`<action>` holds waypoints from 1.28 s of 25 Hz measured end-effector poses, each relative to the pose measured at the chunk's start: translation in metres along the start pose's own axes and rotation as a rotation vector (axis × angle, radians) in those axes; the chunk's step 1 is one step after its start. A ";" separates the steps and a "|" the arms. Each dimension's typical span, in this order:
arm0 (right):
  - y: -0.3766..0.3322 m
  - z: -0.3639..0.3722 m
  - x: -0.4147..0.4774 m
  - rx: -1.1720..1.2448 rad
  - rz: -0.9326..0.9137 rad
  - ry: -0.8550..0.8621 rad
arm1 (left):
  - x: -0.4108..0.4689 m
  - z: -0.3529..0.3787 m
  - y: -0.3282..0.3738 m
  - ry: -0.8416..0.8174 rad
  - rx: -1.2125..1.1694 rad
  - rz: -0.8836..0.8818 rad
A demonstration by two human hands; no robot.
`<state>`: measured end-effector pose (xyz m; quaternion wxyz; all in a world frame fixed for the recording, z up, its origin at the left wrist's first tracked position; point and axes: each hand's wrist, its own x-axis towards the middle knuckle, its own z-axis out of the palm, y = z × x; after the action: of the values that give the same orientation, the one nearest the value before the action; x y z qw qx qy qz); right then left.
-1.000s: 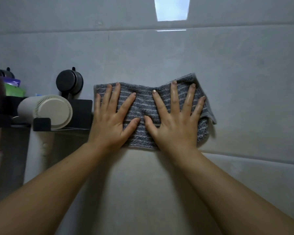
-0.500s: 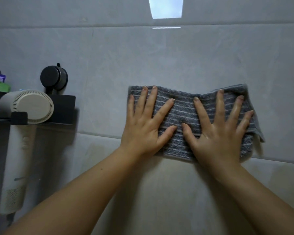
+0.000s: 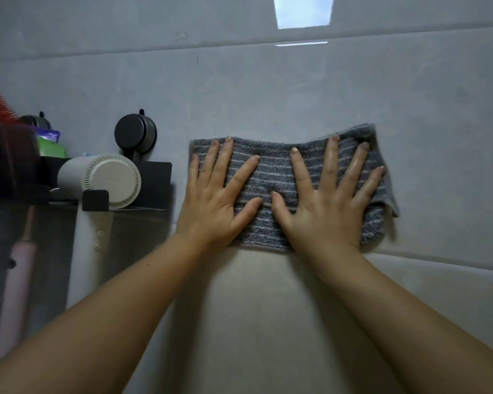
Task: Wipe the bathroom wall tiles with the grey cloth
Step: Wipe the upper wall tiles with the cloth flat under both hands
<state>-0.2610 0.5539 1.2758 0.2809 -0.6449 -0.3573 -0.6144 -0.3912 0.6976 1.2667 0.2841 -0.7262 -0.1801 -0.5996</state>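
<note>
A grey cloth (image 3: 271, 166) with thin pale stripes lies folded flat against the grey wall tiles (image 3: 268, 89). My left hand (image 3: 214, 203) presses on its left half with the fingers spread. On the right half, my right hand (image 3: 325, 206) is pressed flat in the same way, thumb tips nearly touching. The cloth's right end hangs loose in a small flap past my right little finger. Its lower edge sits just above a horizontal tile joint.
A black wall shelf (image 3: 154, 180) is mounted just left of the cloth, holding a white hair dryer (image 3: 103, 180) under a black suction cup (image 3: 134, 133). Colourful packets and a dark object sit farther left. A bright rectangular reflection (image 3: 303, 11) shows high on the tiles.
Both hands slid the cloth to the right along the wall, away from the shelf, then back left. Its left edge is now close to the shelf again.
</note>
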 end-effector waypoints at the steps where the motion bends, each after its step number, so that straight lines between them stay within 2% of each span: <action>1: -0.009 0.002 0.002 -0.005 -0.003 -0.001 | -0.002 -0.001 -0.008 -0.003 -0.003 -0.011; 4: -0.024 0.008 0.002 0.005 -0.031 0.007 | -0.009 -0.003 -0.021 -0.010 -0.016 -0.018; 7: -0.009 0.005 -0.005 0.037 -0.086 0.028 | -0.012 -0.004 -0.010 -0.022 -0.005 -0.022; 16: 0.139 -0.024 -0.028 -0.006 -0.012 0.043 | 0.020 0.010 0.141 0.063 -0.049 0.029; 26: 0.311 -0.060 -0.047 -0.046 0.015 -0.002 | 0.057 0.020 0.316 0.061 -0.048 0.022; 32: 0.329 -0.075 -0.032 -0.010 0.038 0.017 | 0.077 0.008 0.333 -0.013 -0.113 0.068</action>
<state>-0.0401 0.2974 1.2762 0.2927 -0.6476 -0.3394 -0.6162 -0.1675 0.4387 1.2755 0.2618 -0.7507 -0.1229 -0.5940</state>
